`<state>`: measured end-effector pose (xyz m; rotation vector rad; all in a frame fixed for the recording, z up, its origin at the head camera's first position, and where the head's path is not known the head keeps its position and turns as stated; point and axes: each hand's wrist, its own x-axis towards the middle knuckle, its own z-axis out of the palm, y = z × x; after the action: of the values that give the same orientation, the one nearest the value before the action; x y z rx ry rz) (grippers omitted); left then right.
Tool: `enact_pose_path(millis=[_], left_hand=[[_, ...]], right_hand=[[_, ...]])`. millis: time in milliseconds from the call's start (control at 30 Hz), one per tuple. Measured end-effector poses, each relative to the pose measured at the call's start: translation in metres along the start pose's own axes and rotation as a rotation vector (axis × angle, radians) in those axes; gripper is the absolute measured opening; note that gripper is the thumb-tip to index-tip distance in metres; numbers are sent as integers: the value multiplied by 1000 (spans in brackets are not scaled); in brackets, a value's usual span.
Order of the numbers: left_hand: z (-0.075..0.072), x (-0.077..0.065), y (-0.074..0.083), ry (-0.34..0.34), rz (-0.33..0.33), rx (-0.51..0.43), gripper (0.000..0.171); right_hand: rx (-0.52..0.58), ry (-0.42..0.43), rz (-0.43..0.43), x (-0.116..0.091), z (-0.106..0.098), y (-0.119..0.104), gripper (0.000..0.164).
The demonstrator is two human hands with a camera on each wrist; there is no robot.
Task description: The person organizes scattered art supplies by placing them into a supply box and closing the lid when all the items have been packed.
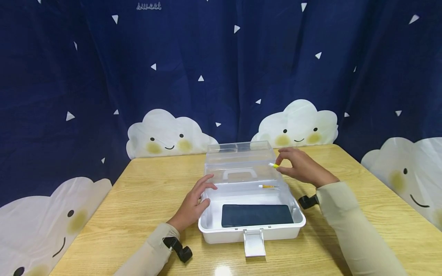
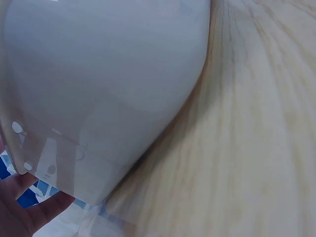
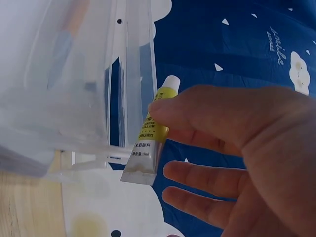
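Observation:
My right hand [image 1: 298, 165] pinches a small paint tube [image 3: 150, 131] between thumb and forefinger, its other fingers spread. The tube has a white cap, a yellow label and a flat silver end. It is held up beside the raised clear lid [image 1: 238, 153] of a white plastic box [image 1: 255, 234]. My left hand [image 1: 193, 203] is at the box's left side, fingers loosely bent and holding nothing. Inside the box lie a dark flat rectangular piece [image 1: 257, 215] and a thin orange-handled tool [image 1: 266, 186]. The left wrist view shows the box's outer wall [image 2: 108, 89] close up.
The box stands on a wooden table [image 1: 159, 191], its front latch [image 1: 254, 245] hanging down. Behind the table is a dark blue curtain [image 1: 179, 88] with clouds and white triangles. A black wrist mount [image 1: 177, 248] is strapped to the left sleeve.

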<state>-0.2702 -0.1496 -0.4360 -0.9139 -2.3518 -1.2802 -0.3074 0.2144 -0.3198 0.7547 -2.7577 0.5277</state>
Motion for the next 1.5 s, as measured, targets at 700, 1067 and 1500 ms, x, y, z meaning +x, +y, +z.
enact_pose_path(millis=[700, 1067, 1500], left_hand=[[-1, 1, 2, -10, -7, 0, 42], [-2, 1, 3, -15, -12, 7, 41], [-2, 1, 3, -8, 6, 6, 43]], right_hand=[[3, -50, -34, 3, 8, -14, 11], [-22, -88, -15, 3, 11, -23, 12], [-92, -118, 14, 3, 14, -32, 8]])
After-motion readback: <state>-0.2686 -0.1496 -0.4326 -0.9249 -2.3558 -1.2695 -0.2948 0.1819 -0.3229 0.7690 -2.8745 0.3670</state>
